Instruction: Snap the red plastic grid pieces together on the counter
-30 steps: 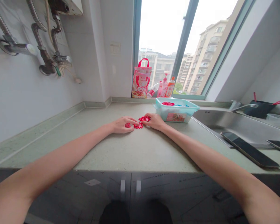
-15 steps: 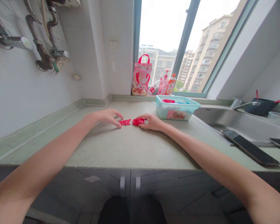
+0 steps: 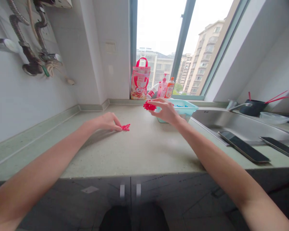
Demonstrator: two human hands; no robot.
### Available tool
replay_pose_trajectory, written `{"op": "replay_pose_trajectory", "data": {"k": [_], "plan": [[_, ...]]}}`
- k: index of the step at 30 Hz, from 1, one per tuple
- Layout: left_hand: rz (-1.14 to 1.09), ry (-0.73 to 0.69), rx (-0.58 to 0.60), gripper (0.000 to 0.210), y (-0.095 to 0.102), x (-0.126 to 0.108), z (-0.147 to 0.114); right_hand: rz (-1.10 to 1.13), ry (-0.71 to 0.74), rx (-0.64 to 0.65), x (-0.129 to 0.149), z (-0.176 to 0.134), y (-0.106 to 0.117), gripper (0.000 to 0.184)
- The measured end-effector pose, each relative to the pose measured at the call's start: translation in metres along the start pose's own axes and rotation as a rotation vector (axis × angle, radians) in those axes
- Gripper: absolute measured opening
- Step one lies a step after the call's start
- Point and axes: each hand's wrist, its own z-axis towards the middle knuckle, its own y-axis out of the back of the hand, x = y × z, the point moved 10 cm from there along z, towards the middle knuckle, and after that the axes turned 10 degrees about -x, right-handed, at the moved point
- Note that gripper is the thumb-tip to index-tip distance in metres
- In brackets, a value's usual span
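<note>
My right hand [image 3: 165, 110] is raised above the countertop, its fingers closed on a cluster of red plastic pieces [image 3: 149, 105]. It hangs in front of a light-blue plastic tub [image 3: 190, 113] and hides part of it. Blue pieces [image 3: 181, 106] show inside the tub. Farther left, my left hand [image 3: 109, 122] rests low on the counter. Its thumb and fingers pinch the near end of a small group of red plastic pieces [image 3: 126, 127] lying there. What exact kind the pieces are is too small to tell.
Right of the tub is a steel sink [image 3: 207, 120]. Two phones lie at its front edge, a nearer phone [image 3: 243, 146] and a farther-right phone [image 3: 280, 147]. A pink bag [image 3: 140, 83] and several bottles stand by the window. The pale green countertop [image 3: 135, 154] ends at the cabinet doors.
My right hand has lifted its red pieces off the counter, up and away toward the tub. My left hand has closed on the other red pieces. The view has turned slightly right.
</note>
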Motion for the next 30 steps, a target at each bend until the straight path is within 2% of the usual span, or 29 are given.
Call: {"op": "replay_pose_trajectory", "data": {"k": [3, 6, 8, 10, 13, 15, 17, 20, 23, 26, 28, 30], "plan": [[0.033, -0.030, -0.010, 0.032, 0.003, -0.005, -0.001, -0.220, -0.165, -0.225, -0.057, 0.003, 0.067, 0.045], [0.074, -0.078, -0.020, 0.035, 0.003, -0.008, -0.002, -0.415, -0.341, -0.309, -0.108, -0.009, 0.103, 0.050], [0.092, -0.108, -0.022, 0.038, 0.002, -0.008, -0.001, -0.487, -0.400, -0.327, -0.127, -0.017, 0.111, 0.054], [0.118, -0.141, -0.041, 0.039, 0.001, -0.010, -0.001, -0.532, -0.469, -0.292, -0.141, -0.021, 0.109, 0.055], [0.219, -0.214, -0.140, 0.030, 0.004, -0.019, 0.000, -0.560, -0.628, -0.050, -0.161, -0.029, 0.090, 0.055], [0.331, -0.244, -0.207, 0.023, 0.005, -0.026, 0.000, -0.565, -0.666, 0.112, -0.166, -0.033, 0.077, 0.060], [0.469, -0.237, -0.237, 0.025, 0.002, -0.029, 0.002, -0.582, -0.646, 0.173, -0.164, -0.033, 0.073, 0.066], [0.635, -0.193, -0.259, 0.035, -0.003, -0.029, 0.004, -0.606, -0.618, 0.194, -0.160, -0.035, 0.070, 0.070], [0.647, -0.072, -0.327, 0.036, 0.000, -0.023, 0.004, -0.604, -0.581, 0.152, -0.155, -0.032, 0.071, 0.068], [0.573, 0.106, -0.406, 0.031, 0.007, -0.008, 0.003, -0.580, -0.454, -0.076, -0.126, -0.012, 0.093, 0.060], [0.546, 0.138, -0.430, 0.029, 0.009, -0.005, 0.005, -0.523, -0.352, -0.271, -0.084, 0.000, 0.119, 0.051], [0.540, 0.111, -0.437, 0.029, 0.009, -0.007, 0.007, -0.421, -0.254, -0.454, -0.026, -0.001, 0.151, 0.041]]}}
